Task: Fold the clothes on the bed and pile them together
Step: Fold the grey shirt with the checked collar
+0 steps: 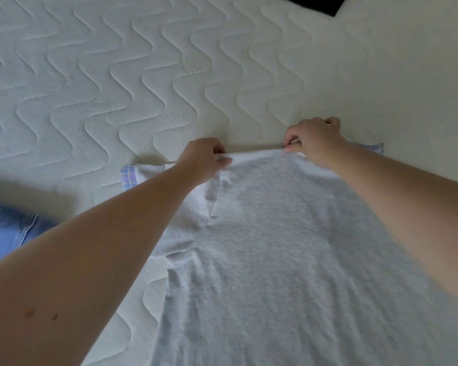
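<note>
Shirt (pixel 270 233) is lying spread on the bed (pixel 143 75), far edge being pinched by both hands: left hand (pixel 204 159) and right hand (pixel 315 141), fingers curled on the cloth. Checked sleeve cuffs (pixel 128 177) are poking out either side. Jeans (pixel 8 233) are waiting at near left. Best to be keeping the edge taut and level, smoothing wrinkles before folding.

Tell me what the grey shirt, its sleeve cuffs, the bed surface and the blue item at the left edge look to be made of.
Grey shirt: soft heathered knit, probably cotton jersey; matte, speckled, wrinkles loosely.
Sleeve cuffs: thin woven-looking cloth, with a pale blue and lilac check.
Bed surface: cream quilted fabric with stitched wavy channels, padded and matte.
Blue item: likely denim; faded blue with a stitched seam, though blurred.
</note>
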Tool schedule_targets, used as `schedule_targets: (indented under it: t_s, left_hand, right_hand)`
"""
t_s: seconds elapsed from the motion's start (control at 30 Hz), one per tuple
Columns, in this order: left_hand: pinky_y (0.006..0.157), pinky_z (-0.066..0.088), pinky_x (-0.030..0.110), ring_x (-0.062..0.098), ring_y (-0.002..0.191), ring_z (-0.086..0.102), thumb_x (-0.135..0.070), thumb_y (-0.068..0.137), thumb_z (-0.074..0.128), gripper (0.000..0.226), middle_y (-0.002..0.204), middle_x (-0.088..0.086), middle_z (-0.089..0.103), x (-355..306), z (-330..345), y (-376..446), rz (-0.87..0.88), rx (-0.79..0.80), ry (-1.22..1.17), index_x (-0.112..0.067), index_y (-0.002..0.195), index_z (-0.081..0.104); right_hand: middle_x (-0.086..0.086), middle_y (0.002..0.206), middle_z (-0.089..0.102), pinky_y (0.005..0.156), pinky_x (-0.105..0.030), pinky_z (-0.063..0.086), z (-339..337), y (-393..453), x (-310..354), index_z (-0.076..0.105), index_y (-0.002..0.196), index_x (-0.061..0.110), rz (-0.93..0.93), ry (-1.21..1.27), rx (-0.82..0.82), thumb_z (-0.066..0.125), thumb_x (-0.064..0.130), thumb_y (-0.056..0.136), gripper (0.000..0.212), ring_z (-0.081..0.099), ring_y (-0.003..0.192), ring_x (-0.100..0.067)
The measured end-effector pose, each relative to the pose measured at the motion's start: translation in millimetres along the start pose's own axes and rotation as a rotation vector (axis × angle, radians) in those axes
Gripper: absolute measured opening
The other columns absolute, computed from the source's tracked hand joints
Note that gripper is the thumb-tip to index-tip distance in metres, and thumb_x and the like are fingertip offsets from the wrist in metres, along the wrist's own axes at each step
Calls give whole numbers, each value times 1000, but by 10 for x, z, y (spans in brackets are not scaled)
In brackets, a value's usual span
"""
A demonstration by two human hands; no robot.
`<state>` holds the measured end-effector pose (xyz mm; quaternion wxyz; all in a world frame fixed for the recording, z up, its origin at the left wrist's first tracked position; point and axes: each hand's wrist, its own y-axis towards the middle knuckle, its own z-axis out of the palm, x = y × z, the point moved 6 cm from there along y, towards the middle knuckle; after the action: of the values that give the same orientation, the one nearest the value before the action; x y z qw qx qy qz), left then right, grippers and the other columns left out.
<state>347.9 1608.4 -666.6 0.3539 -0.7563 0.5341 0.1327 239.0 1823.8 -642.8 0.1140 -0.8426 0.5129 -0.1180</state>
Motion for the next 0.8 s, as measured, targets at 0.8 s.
schedule_targets:
  t_s: [0.8]
  left_hand:
    - [65, 38, 31, 20, 76, 56, -47, 90, 62, 27, 95, 6, 62, 1026, -724, -520, -147, 48, 263, -21, 90, 56]
  right_hand:
    - [13, 98, 50, 85, -26, 42, 744, -910, 1364, 50, 119, 16, 374, 1300, 25, 38, 21, 99, 24, 48, 88, -3]
